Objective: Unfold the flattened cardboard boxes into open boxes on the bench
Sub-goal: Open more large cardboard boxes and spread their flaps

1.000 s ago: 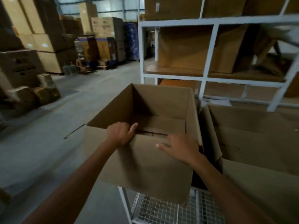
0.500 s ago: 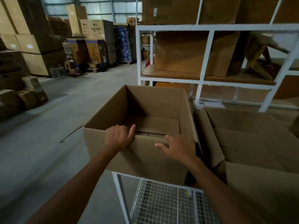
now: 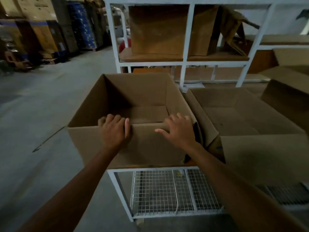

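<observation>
An open brown cardboard box (image 3: 143, 148) stands upright at the left end of the white wire-mesh bench (image 3: 113, 171), overhanging its left corner. My left hand (image 3: 115, 129) is hooked over the box's near top edge, fingers curled inside. My right hand (image 3: 178, 131) lies on the same edge further right, fingers spread over the rim near the right corner. A second open box (image 3: 234, 101) stands right beside it, touching or nearly touching. The bottom flaps of the first box lie flat inside.
A white metal shelf rack (image 3: 187, 36) with more cardboard stands behind the bench. Another box (image 3: 287, 91) sits at the far right. Stacked cartons and blue crates (image 3: 82, 25) line the far left wall. Bare concrete floor (image 3: 33, 114) stretches to the left.
The box has settled lower and further onto the bench. Both hands stayed on its near edge. My view has swung right and tilted down, showing more of the bench and second box.
</observation>
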The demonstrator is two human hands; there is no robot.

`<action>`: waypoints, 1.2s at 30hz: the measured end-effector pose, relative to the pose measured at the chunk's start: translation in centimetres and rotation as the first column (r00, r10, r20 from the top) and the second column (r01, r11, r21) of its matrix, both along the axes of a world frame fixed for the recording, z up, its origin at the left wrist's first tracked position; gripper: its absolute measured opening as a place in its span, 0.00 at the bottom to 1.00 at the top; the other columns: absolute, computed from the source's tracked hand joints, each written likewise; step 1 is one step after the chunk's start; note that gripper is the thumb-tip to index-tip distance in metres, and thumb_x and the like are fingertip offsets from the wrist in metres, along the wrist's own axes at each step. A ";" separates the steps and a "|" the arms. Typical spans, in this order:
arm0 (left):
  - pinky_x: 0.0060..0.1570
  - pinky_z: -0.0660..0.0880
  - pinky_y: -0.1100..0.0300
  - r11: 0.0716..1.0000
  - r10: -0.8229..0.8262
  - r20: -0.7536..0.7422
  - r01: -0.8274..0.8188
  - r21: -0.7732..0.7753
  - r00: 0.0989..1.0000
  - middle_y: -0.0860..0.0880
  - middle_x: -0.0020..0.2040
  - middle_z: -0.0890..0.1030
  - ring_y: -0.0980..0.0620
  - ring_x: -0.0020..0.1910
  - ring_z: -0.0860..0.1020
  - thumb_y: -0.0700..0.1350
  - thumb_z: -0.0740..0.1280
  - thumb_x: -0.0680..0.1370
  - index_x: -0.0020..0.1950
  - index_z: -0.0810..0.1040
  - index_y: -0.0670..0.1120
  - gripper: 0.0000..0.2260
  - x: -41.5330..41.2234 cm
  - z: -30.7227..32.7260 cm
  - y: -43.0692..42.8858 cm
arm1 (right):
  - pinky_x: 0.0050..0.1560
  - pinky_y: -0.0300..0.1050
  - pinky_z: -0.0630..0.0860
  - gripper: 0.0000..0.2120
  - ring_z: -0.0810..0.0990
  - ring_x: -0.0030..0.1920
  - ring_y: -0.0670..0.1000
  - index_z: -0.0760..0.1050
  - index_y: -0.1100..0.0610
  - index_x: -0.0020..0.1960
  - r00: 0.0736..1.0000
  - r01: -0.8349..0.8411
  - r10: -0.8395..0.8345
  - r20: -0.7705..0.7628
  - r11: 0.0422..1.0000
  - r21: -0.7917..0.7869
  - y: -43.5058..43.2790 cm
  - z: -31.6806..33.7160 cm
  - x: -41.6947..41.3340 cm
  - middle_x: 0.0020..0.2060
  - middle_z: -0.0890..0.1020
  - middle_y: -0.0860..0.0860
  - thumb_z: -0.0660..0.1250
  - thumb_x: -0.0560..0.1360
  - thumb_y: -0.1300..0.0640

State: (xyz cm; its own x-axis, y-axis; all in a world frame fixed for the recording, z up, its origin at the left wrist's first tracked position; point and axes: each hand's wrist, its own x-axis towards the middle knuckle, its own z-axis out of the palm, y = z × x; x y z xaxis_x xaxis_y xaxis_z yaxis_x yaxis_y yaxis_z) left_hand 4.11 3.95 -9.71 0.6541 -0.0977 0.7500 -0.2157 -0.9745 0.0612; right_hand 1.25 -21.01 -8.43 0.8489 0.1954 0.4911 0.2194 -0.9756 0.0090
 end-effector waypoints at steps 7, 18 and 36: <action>0.75 0.46 0.44 0.958 -0.120 -0.040 0.105 -0.268 0.992 0.44 0.65 0.75 0.43 0.74 0.62 0.54 0.57 0.81 0.62 0.78 0.46 0.18 -4.1 -2.2 -2.0 | 0.76 0.58 0.52 0.34 0.56 0.78 0.57 0.61 0.51 0.78 0.997 0.009 0.006 -0.078 0.981 0.192 -0.3 -1.7 -4.9 0.77 0.62 0.54 0.61 0.77 0.37; 0.73 0.63 0.56 0.502 -0.648 -0.104 0.321 -0.803 0.754 0.46 0.73 0.71 0.52 0.74 0.66 0.56 0.56 0.81 0.73 0.70 0.44 0.25 -21.5 -3.8 -17.4 | 0.71 0.47 0.65 0.38 0.60 0.74 0.43 0.51 0.43 0.79 0.973 0.183 0.069 -0.218 0.339 0.923 -8.7 -3.5 -23.8 0.78 0.58 0.46 0.69 0.77 0.48; 0.56 0.69 0.75 0.364 -0.723 -0.096 0.259 -0.895 0.684 0.46 0.67 0.76 0.66 0.63 0.73 0.48 0.61 0.81 0.69 0.73 0.39 0.20 -26.3 -6.3 -36.2 | 0.59 0.40 0.76 0.26 0.76 0.65 0.47 0.65 0.52 0.75 0.941 0.303 -0.157 -0.299 0.002 0.953 -29.3 -8.7 -31.3 0.69 0.74 0.50 0.67 0.78 0.54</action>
